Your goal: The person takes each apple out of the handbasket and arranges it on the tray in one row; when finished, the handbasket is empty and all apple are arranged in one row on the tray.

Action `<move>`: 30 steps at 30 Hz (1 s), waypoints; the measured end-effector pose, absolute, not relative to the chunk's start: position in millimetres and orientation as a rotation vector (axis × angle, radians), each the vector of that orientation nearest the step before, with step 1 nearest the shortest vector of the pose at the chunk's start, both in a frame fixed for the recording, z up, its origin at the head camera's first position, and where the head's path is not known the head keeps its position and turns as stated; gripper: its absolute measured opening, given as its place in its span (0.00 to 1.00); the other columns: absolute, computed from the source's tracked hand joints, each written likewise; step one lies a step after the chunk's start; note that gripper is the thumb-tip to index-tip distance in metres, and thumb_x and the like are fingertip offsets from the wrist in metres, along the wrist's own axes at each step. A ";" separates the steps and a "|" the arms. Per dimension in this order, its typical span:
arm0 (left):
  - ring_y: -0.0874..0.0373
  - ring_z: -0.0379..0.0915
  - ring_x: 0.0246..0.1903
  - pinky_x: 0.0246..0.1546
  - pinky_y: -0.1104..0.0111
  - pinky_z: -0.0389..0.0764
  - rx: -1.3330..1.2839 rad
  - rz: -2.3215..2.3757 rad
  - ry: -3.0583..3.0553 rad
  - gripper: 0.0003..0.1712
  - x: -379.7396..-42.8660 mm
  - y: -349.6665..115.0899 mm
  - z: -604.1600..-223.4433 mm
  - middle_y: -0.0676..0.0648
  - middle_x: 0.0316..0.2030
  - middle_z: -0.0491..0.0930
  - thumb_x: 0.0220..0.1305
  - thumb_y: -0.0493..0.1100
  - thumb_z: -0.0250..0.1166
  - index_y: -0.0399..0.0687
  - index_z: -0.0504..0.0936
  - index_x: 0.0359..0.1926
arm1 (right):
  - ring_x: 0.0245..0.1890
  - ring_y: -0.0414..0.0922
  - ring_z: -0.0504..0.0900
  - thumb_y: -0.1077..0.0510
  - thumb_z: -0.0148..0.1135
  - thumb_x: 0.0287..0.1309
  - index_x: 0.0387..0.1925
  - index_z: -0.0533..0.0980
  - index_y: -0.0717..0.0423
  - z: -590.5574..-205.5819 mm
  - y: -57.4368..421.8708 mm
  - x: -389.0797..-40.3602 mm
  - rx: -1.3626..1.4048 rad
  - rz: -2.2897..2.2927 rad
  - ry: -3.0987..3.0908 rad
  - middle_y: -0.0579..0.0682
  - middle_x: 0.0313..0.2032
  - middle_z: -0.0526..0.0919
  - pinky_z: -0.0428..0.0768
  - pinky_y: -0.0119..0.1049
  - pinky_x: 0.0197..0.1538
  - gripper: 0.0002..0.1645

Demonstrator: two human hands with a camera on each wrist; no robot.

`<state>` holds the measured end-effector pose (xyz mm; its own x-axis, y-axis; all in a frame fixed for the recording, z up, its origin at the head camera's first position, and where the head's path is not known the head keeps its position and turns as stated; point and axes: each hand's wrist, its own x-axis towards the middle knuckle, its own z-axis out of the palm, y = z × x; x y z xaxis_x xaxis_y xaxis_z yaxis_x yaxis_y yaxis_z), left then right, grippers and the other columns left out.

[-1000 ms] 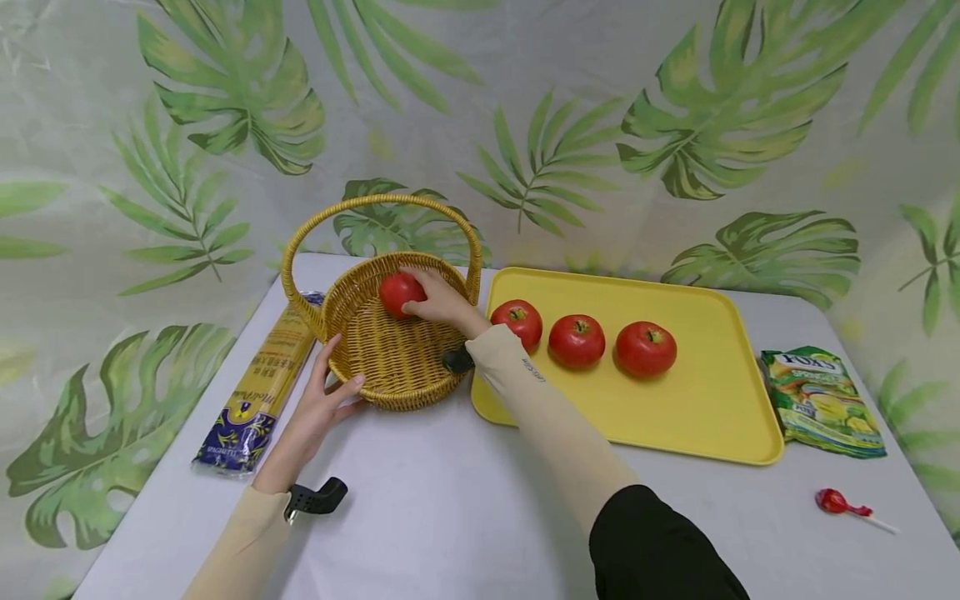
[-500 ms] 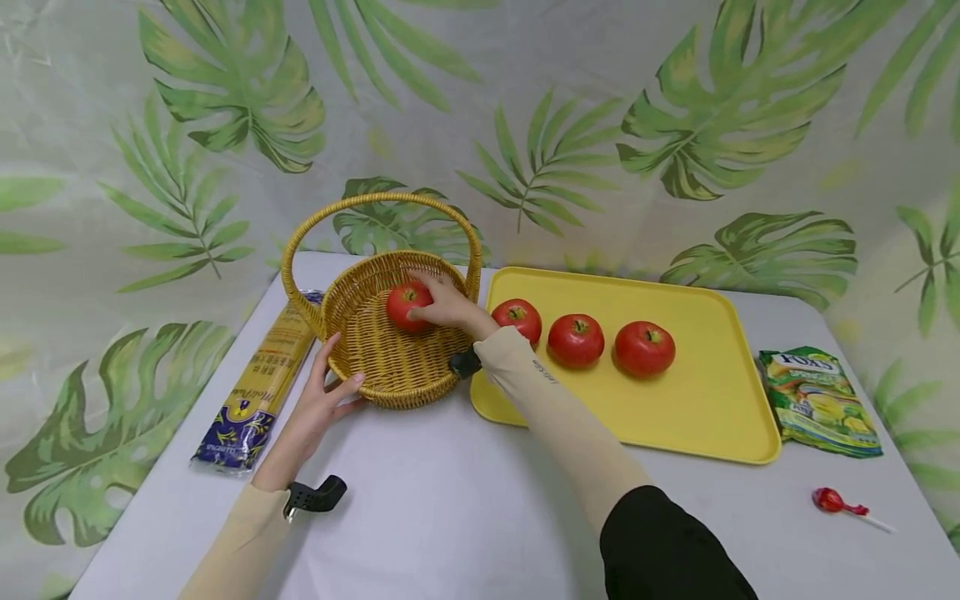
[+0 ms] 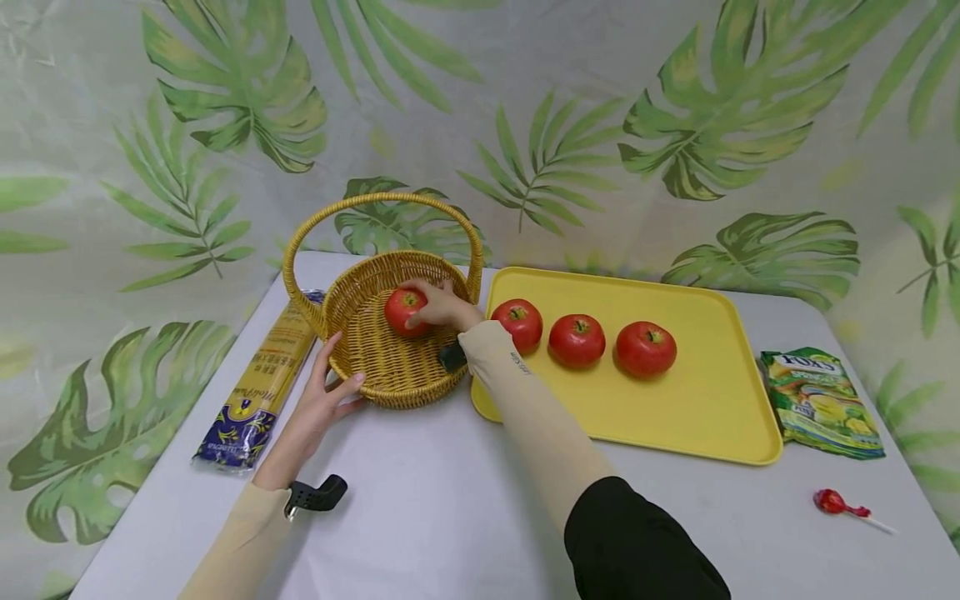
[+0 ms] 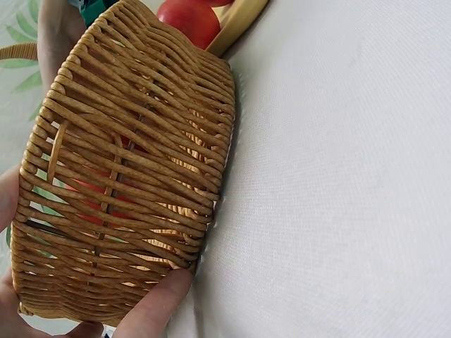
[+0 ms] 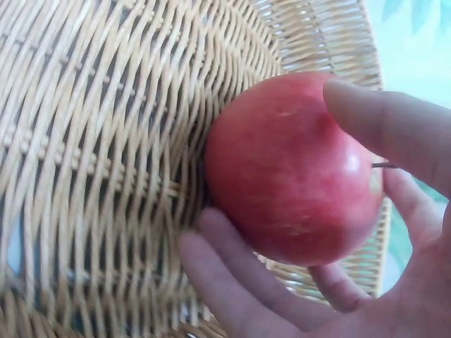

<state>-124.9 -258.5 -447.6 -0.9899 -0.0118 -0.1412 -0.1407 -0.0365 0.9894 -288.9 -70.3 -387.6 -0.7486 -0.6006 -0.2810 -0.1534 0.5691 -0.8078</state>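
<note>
My right hand (image 3: 442,305) holds a red apple (image 3: 401,312) low inside a round wicker basket (image 3: 397,398) with a tall arched handle. Up close in the right wrist view, thumb and fingers curl round the apple (image 5: 289,169), its stem facing the palm, with the woven basket wall right behind it. My left hand (image 3: 321,404) grips the basket's near left side. In the left wrist view its fingers lie against the outer weave (image 4: 134,155), one of them down by the table, and red shows through the gaps.
Right of the basket, a yellow tray (image 3: 697,400) carries three red apples (image 3: 576,342) in a row. A long pasta packet (image 3: 255,383) lies left of the basket. A green Fox's candy bag (image 3: 821,404) and a red lollipop (image 3: 831,501) lie far right.
Inside the basket, my right hand and the apple have moved slightly right and lower. The right forearm has swung a little left over the last half second. My left hand stays in place.
</note>
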 end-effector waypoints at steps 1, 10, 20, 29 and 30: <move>0.34 0.41 0.68 0.59 0.42 0.63 -0.170 2.190 2.119 0.46 -125.0 -258.2 -447.4 0.42 0.73 0.26 0.71 0.40 0.56 0.66 0.35 0.75 | 0.65 0.57 0.52 0.62 0.64 0.58 0.69 0.61 0.45 -389.5 -70.5 -289.6 -0.590 -1.118 2.247 0.63 0.68 0.47 0.67 0.51 0.60 0.40; 0.34 0.42 0.68 0.59 0.42 0.64 -0.177 2.176 2.136 0.46 -124.7 -257.6 -446.9 0.42 0.73 0.26 0.71 0.40 0.56 0.67 0.35 0.75 | 0.60 0.59 0.62 0.65 0.65 0.57 0.66 0.61 0.49 -395.6 -72.3 -289.3 -0.536 -1.272 2.143 0.64 0.66 0.52 0.79 0.52 0.49 0.38; 0.34 0.42 0.68 0.58 0.42 0.65 -0.187 2.184 2.125 0.46 -124.4 -259.5 -448.2 0.42 0.73 0.27 0.70 0.40 0.56 0.63 0.36 0.75 | 0.53 0.55 0.72 0.59 0.69 0.54 0.65 0.64 0.48 -383.2 -65.6 -288.8 -0.718 -1.272 2.117 0.58 0.61 0.65 0.83 0.53 0.41 0.38; 0.34 0.42 0.68 0.59 0.42 0.64 -0.190 2.179 2.128 0.46 -123.9 -258.2 -446.2 0.42 0.73 0.27 0.71 0.41 0.56 0.65 0.35 0.75 | 0.50 0.52 0.75 0.58 0.69 0.53 0.64 0.66 0.49 -373.9 -52.2 -287.1 -0.935 -1.287 2.081 0.56 0.61 0.66 0.83 0.53 0.37 0.37; 0.34 0.42 0.68 0.59 0.43 0.64 -0.193 2.178 2.127 0.46 -124.0 -258.0 -446.2 0.42 0.73 0.27 0.71 0.41 0.56 0.65 0.35 0.75 | 0.51 0.52 0.74 0.58 0.69 0.53 0.64 0.66 0.49 -372.6 -49.6 -286.1 -0.948 -1.297 2.078 0.55 0.61 0.66 0.83 0.52 0.37 0.37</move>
<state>-124.0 -258.0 -446.2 -0.9879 -0.0231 -0.1537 -0.1531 -0.0250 0.9879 -286.1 -49.6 -372.6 -0.6263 -0.7775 -0.0567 -0.2907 0.3004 -0.9085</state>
